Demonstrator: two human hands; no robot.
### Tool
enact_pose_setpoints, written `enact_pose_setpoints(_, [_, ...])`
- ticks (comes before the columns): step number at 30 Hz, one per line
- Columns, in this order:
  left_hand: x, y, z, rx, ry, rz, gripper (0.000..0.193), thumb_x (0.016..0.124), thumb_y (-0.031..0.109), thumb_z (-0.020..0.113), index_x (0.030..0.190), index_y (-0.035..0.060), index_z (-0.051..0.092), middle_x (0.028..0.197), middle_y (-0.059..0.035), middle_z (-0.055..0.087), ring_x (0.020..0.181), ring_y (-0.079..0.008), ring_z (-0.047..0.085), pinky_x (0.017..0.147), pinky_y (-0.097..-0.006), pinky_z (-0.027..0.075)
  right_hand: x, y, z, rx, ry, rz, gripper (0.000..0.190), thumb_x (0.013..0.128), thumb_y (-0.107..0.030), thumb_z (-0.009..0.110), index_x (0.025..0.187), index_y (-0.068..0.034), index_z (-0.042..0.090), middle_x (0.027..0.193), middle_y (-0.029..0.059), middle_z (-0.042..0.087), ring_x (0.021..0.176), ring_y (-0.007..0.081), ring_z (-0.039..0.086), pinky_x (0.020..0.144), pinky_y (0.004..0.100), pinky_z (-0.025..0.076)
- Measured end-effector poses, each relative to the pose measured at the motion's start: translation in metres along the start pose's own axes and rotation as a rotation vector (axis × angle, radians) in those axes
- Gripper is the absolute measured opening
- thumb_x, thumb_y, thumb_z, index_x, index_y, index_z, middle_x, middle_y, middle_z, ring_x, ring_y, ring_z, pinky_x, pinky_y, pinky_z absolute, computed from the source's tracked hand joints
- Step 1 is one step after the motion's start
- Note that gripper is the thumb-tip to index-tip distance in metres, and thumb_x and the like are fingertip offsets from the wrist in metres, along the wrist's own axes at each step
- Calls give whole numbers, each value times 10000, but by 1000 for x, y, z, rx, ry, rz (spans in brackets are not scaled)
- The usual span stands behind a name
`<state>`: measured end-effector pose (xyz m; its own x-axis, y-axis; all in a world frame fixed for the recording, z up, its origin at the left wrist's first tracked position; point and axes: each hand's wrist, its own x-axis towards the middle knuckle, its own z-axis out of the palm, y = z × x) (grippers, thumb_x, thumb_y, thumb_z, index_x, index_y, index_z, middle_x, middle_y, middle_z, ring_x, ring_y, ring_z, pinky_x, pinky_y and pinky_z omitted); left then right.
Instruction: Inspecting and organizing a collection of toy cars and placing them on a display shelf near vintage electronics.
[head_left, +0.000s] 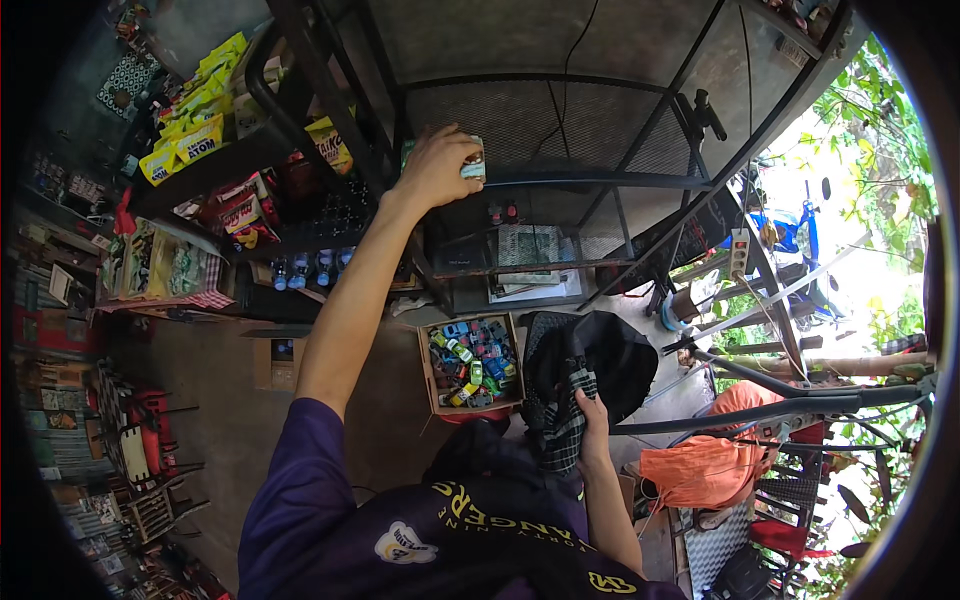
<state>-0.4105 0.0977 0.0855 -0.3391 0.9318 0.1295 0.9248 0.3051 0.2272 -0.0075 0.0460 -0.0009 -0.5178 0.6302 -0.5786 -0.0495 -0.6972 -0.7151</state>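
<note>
My left hand (442, 166), stretched forward, grips a small light-coloured box (473, 166) at the left end of a black metal mesh shelf (540, 142). The fingers hide much of the box. Low on the right, my right hand (592, 416) closes on a dark checked cloth (564, 435) that hangs near a black bag (619, 360). Between my arms a cardboard box (424, 367) holds many small toy cars (476, 371) in several colours.
Yellow snack packets (199, 139) and red ones (244, 214) fill a rack on the left, above small bottles (298, 271). Papers (532, 285) lie on the low shelf. A dark metal bar (720, 412) crosses at the right, beside a seated person in orange clothing (697, 472).
</note>
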Motion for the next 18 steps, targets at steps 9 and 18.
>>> enact_pose_setpoints(9, [-5,-3,2,-51,21,20,583,680,290,773,1205,104,600,1270,-78,548,1303,-291,388,1150,-501,188,0,-3,4,12,9,-14,316,908,-240,523,1134,-20,535,973,64,605,835,153,601,728,287,503])
enact_pose_setpoints(18, [-2,-6,3,-40,29,36,598,680,265,772,1220,90,585,1291,-75,534,1304,-296,392,1140,-503,203,-1,0,0,10,23,-4,334,909,-248,530,1155,-22,537,990,65,610,855,154,602,743,284,498])
